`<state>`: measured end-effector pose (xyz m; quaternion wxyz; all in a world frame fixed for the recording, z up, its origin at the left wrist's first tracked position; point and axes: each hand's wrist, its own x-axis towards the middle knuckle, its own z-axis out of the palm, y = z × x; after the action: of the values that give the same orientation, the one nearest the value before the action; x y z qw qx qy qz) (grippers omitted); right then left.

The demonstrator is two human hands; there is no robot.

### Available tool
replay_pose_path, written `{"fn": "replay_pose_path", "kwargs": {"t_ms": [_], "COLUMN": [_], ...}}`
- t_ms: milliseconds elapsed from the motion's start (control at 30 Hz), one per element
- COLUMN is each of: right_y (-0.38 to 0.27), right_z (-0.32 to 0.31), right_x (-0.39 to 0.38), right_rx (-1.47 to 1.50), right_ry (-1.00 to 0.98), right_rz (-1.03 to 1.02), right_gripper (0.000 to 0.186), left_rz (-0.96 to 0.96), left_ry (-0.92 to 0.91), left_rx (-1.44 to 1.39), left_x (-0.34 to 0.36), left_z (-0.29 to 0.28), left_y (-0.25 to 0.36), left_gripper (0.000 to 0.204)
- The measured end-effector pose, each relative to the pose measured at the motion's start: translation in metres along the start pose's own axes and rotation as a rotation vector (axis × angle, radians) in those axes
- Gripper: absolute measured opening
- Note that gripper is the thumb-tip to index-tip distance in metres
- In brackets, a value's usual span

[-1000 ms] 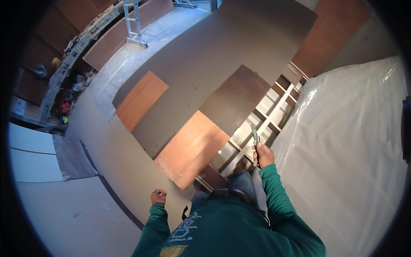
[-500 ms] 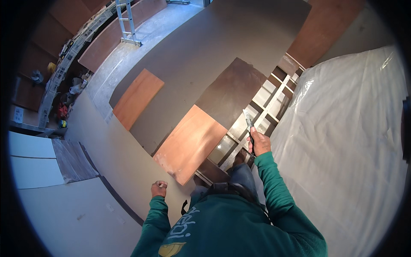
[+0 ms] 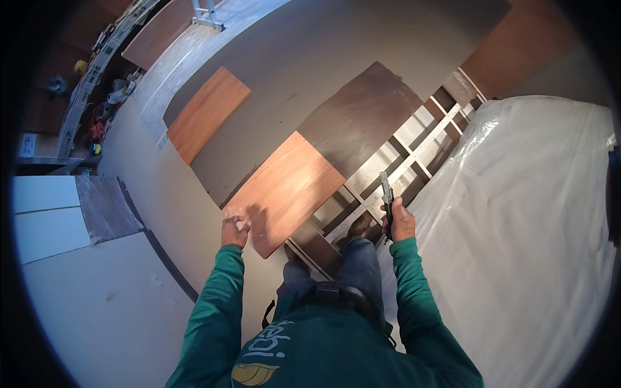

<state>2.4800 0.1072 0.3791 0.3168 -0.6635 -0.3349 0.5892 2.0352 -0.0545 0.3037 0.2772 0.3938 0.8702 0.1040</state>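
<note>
My right hand (image 3: 402, 222) is closed round a utility knife (image 3: 387, 187), its pale blade pointing away from me. The knife is over a light-coloured slatted frame (image 3: 407, 158). My left hand (image 3: 234, 231) is over the near left corner of an orange-brown wooden panel (image 3: 291, 187), its fingers curled and pressed together. What they hold, if anything, I cannot make out; whether the hand touches the panel I cannot tell. Against the panel's far edge lies a darker brown sheet (image 3: 362, 116). Both rest on a large grey-brown board (image 3: 278, 103).
A second orange-brown panel (image 3: 208, 116) lies further left. Clear plastic sheeting (image 3: 511, 226) covers a large surface on the right. White boards (image 3: 97, 304) are at the lower left. A cluttered shelf (image 3: 90, 103) and a ladder's foot (image 3: 208, 24) are at the far left.
My left hand has moved forward to the panel's near corner. My right hand still holds the knife, now pointing more upright. The view has shifted, so the panels appear higher.
</note>
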Motion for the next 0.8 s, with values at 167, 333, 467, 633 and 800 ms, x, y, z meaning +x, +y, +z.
{"fn": "replay_pose_path", "kwargs": {"t_ms": [167, 333, 467, 633, 800], "right_y": [0.046, 0.093, 0.105, 0.104, 0.126], "right_z": [-0.016, -0.029, -0.038, -0.039, -0.041], "right_x": [0.039, 0.07, 0.09, 0.109, 0.138], "right_rx": [-0.078, -0.476, -0.278, -0.132, -0.129], "right_ry": [-0.08, 0.078, 0.022, 0.027, 0.173], "right_rz": [-0.018, -0.243, 0.005, 0.137, 0.183], "right_gripper": [0.032, 0.024, 0.023, 0.019, 0.015], "left_rz": [-0.015, -0.145, -0.025, 0.046, 0.118], "left_ry": [-0.008, -0.169, -0.354, -0.52, -0.829], "left_rx": [0.018, 0.032, 0.193, 0.443, 0.622], "left_x": [0.054, 0.114, 0.178, 0.254, 0.279], "left_z": [0.033, 0.09, 0.151, 0.239, 0.274], "left_y": [0.059, 0.122, 0.151, 0.138, 0.14], "left_gripper": [0.058, 0.079, 0.09, 0.109, 0.126]}}
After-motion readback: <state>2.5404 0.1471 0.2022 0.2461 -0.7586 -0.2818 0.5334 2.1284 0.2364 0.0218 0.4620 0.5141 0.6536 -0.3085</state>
